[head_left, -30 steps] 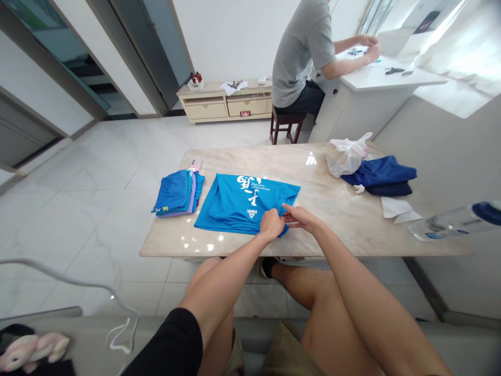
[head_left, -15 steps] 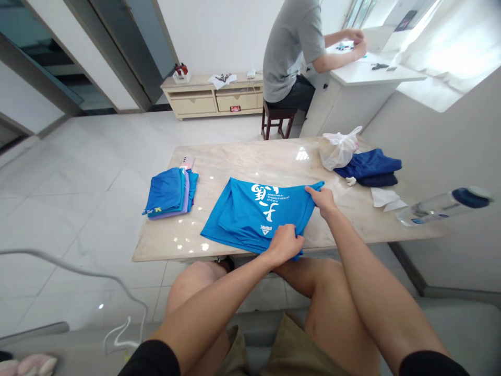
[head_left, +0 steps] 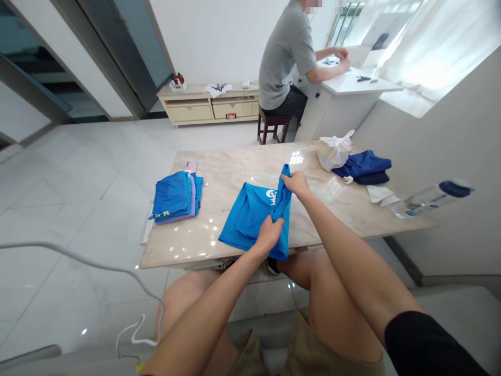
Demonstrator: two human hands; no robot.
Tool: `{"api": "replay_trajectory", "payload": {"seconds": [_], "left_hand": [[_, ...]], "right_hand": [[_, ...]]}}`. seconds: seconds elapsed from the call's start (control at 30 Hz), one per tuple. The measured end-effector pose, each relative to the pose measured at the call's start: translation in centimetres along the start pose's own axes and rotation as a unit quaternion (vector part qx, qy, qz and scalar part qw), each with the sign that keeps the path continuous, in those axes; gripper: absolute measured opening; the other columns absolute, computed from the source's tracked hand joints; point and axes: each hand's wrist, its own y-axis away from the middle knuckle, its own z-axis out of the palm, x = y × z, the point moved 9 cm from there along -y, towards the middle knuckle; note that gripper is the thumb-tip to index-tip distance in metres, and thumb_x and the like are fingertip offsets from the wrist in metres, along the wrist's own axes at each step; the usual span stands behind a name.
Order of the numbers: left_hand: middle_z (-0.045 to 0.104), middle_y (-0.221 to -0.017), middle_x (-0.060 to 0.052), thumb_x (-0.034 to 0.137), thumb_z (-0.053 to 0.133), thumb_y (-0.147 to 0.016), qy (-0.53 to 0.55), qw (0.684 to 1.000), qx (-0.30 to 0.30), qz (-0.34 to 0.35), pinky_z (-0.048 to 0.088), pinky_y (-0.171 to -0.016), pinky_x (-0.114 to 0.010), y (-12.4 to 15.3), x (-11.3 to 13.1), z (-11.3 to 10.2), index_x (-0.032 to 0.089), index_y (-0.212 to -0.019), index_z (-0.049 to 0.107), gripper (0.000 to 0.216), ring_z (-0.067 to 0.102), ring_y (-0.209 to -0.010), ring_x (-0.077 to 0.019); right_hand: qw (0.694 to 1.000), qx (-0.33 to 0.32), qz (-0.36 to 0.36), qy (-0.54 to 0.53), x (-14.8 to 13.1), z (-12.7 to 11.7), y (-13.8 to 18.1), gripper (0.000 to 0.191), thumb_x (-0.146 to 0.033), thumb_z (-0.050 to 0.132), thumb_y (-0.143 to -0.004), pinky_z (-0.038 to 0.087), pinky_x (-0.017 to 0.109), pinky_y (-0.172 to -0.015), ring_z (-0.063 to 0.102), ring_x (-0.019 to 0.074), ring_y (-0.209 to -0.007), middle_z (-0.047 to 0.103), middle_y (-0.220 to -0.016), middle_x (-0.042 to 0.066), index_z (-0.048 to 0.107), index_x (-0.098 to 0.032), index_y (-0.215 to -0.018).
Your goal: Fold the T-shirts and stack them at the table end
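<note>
A bright blue T-shirt (head_left: 246, 219) with white print lies partly folded near the front of the marble-topped table (head_left: 235, 162). Its right part is lifted and doubled over to the left, covering most of the lettering. My left hand (head_left: 269, 232) is closed on the shirt at the near side of the fold. Farther back, my right hand (head_left: 296, 183) pinches the raised upper corner. The shirt's near right edge hangs over the table's front edge. To the left sits a stack of folded clothes (head_left: 175, 197), blue with a purple layer.
A pink phone (head_left: 191, 166) lies behind the stack. On the right are a white plastic bag (head_left: 335, 150), dark blue clothing (head_left: 366, 166), white paper (head_left: 381, 195) and a clear water bottle (head_left: 432, 199). A person in grey (head_left: 282, 57) sits at a white counter (head_left: 352, 83).
My right hand has carried the shirt's right corner up and leftward, folding it over the print. My left hand has shifted slightly left, still gripping the shirt.
</note>
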Motion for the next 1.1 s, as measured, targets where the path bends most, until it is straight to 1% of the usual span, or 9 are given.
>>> {"api": "replay_trajectory", "payload": {"seconds": [0.17,0.3,0.43,0.6,0.7,0.8,0.9,1.0,1.1], "left_hand": [[0.079,-0.126,-0.015,0.031,0.07,-0.101,-0.039,0.997,0.071,0.007,0.054,-0.097,-0.033,-0.5,-3.1,-5.4,0.016,-0.128,0.062,0.031,0.074,-0.117,-0.0282],[0.081,-0.118,-0.013,0.028,0.066,-0.104,-0.097,0.992,0.072,0.024,0.053,-0.097,-0.033,-1.1,-5.9,-8.8,0.017,-0.114,0.072,0.016,0.075,-0.115,-0.028],[0.083,-0.111,-0.013,0.029,0.061,-0.107,-0.105,0.992,0.067,0.025,0.053,-0.094,-0.034,-1.7,-8.0,-11.1,0.016,-0.105,0.079,0.022,0.076,-0.111,-0.0287],[0.083,-0.124,-0.016,0.028,0.061,-0.107,-0.104,0.991,0.085,0.003,0.053,-0.097,-0.032,-3.2,-10.0,-12.9,0.014,-0.118,0.08,0.026,0.076,-0.121,-0.0289],[0.083,-0.122,-0.019,0.027,0.065,-0.105,-0.116,0.988,0.093,-0.029,0.054,-0.094,-0.031,-4.3,-11.7,-13.9,0.011,-0.123,0.079,0.028,0.078,-0.116,-0.0293],[0.084,-0.112,-0.017,0.031,0.074,-0.099,-0.138,0.985,0.089,-0.049,0.055,-0.085,-0.03,-4.8,-13.1,-14.5,0.011,-0.119,0.08,0.029,0.08,-0.103,-0.0285],[0.085,-0.102,-0.012,0.034,0.082,-0.093,-0.173,0.981,0.078,-0.044,0.054,-0.079,-0.03,-4.8,-13.2,-14.6,0.014,-0.105,0.082,0.023,0.08,-0.095,-0.0276],[0.084,-0.099,-0.009,0.037,0.08,-0.095,-0.215,0.974,0.068,-0.024,0.053,-0.083,-0.03,-4.7,-12.3,-14.6,0.017,-0.094,0.081,0.02,0.079,-0.098,-0.0272],[0.084,-0.113,-0.012,0.038,0.069,-0.103,-0.263,0.962,0.074,-0.013,0.053,-0.091,-0.032,-4.5,-11.5,-15.5,0.018,-0.105,0.079,0.022,0.078,-0.111,-0.0286]], "right_hand": [[0.999,-0.019,0.0,0.028,-2.5,3.4,1.0,0.027,-0.031,0.067,-0.097,0.058,0.032,-0.084,0.077,0.0303,-0.091,0.075,-0.076,0.015,0.075,-0.015,-0.077],[0.998,-0.053,0.013,0.028,-3.6,6.5,2.1,0.029,-0.032,0.063,-0.102,0.059,0.031,-0.075,0.076,0.0267,-0.073,0.074,-0.069,0.014,0.078,-0.013,-0.085],[0.996,-0.078,0.016,0.025,-5.1,8.9,2.7,0.029,-0.031,0.064,-0.104,0.059,0.029,-0.069,0.074,0.0239,-0.061,0.074,-0.067,0.014,0.079,-0.009,-0.092],[0.993,-0.114,0.003,0.019,-6.9,10.8,3.0,0.026,-0.03,0.066,-0.105,0.061,0.025,-0.071,0.077,0.0215,-0.066,0.08,-0.075,0.013,0.08,-0.01,-0.097],[0.988,-0.151,-0.014,0.014,-7.5,11.2,3.0,0.019,-0.028,0.071,-0.101,0.06,0.021,-0.071,0.079,0.0182,-0.07,0.083,-0.081,0.011,0.081,-0.012,-0.095],[0.986,-0.162,-0.019,0.032,-6.8,10.4,2.9,0.012,-0.019,0.073,-0.096,0.061,0.02,-0.074,0.079,0.0184,-0.075,0.084,-0.085,0.011,0.082,-0.012,-0.091],[0.985,-0.161,-0.008,0.066,-4.6,8.8,2.5,0.01,-0.012,0.074,-0.091,0.061,0.022,-0.078,0.08,0.0211,-0.078,0.084,-0.084,0.013,0.081,-0.011,-0.084],[0.98,-0.171,0.015,0.103,-1.5,7.3,2.0,0.011,-0.012,0.076,-0.089,0.063,0.025,-0.08,0.08,0.0241,-0.08,0.081,-0.076,0.013,0.08,-0.011,-0.079],[0.97,-0.197,0.05,0.133,1.8,6.4,1.7,0.009,-0.016,0.081,-0.088,0.065,0.028,-0.079,0.079,0.0255,-0.077,0.077,-0.068,0.012,0.079,-0.01,-0.082]]}}
